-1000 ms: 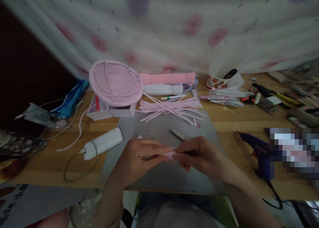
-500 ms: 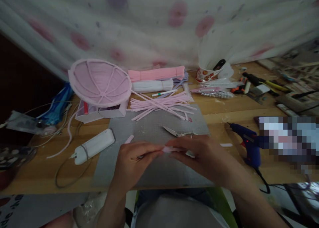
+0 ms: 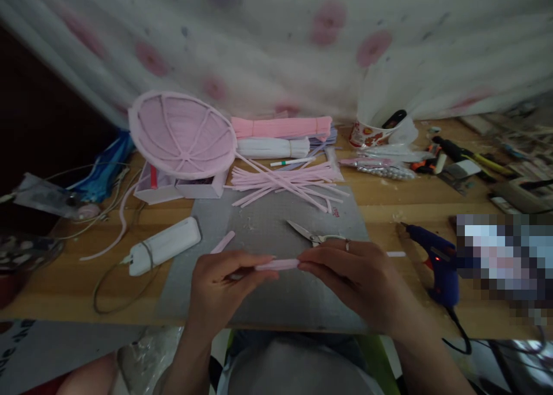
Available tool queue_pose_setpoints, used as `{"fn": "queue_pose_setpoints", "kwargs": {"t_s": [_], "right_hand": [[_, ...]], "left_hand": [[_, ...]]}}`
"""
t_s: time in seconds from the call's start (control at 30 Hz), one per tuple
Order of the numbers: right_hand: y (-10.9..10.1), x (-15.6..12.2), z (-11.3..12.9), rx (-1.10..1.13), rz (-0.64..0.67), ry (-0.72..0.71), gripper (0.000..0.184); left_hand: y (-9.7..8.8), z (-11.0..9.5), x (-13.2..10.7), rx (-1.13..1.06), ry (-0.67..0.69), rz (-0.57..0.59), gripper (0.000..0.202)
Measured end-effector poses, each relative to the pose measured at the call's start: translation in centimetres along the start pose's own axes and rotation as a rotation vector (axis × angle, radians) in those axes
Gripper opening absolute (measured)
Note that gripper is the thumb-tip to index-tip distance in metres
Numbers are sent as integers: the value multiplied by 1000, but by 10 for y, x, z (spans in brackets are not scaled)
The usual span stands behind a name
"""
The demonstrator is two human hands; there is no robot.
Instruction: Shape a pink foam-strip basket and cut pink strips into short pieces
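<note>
A short pale pink pipe-cleaner strip [image 3: 279,264] is stretched level between my two hands above the grey cutting mat [image 3: 298,303]. My left hand [image 3: 227,288] pinches its left end between thumb and fingers. At the other end, the fingertips of my right hand [image 3: 352,280] are closed on it. Scissors [image 3: 309,234] lie just beyond my right hand, their handles partly covered by it. Another short pink piece [image 3: 223,242] rests on the mat past my left hand. Loose long pink pipe cleaners [image 3: 280,179] are heaped at the mat's far edge.
A pink dome-shaped frame [image 3: 184,133] leans over a white box [image 3: 159,193] at the back left. A white power bank [image 3: 166,245] with a cable lies left. On the right, a blue glue gun [image 3: 436,257] shows a red light. Bundled pipe cleaners [image 3: 280,127] and a paper cup [image 3: 371,135] stand behind.
My hands have moved apart, so more of the pink strip shows between them. The view has shifted slightly, and more of the scissors is uncovered.
</note>
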State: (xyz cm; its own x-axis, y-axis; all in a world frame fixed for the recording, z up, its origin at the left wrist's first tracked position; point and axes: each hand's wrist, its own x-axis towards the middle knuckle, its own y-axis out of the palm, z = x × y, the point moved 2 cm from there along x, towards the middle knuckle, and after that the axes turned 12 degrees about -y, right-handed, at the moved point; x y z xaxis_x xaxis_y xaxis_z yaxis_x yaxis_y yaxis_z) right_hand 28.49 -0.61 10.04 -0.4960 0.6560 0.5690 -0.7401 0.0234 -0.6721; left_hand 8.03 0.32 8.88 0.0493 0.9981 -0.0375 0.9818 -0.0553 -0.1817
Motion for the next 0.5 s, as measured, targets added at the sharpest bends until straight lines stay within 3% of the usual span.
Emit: {"fn": "queue_pose_setpoints", "kwargs": {"t_s": [0.17,0.3,0.5], "right_hand": [[-2,3,1,31,13,-21,16],[-4,2,2,-9,9,-29,16],[7,5,-3,-37,87,-58,19]], "left_hand": [[-6,3,2,54,204,49,38],[-8,3,5,64,158,63,36],[6,-1,6,138,172,169,34]]}}
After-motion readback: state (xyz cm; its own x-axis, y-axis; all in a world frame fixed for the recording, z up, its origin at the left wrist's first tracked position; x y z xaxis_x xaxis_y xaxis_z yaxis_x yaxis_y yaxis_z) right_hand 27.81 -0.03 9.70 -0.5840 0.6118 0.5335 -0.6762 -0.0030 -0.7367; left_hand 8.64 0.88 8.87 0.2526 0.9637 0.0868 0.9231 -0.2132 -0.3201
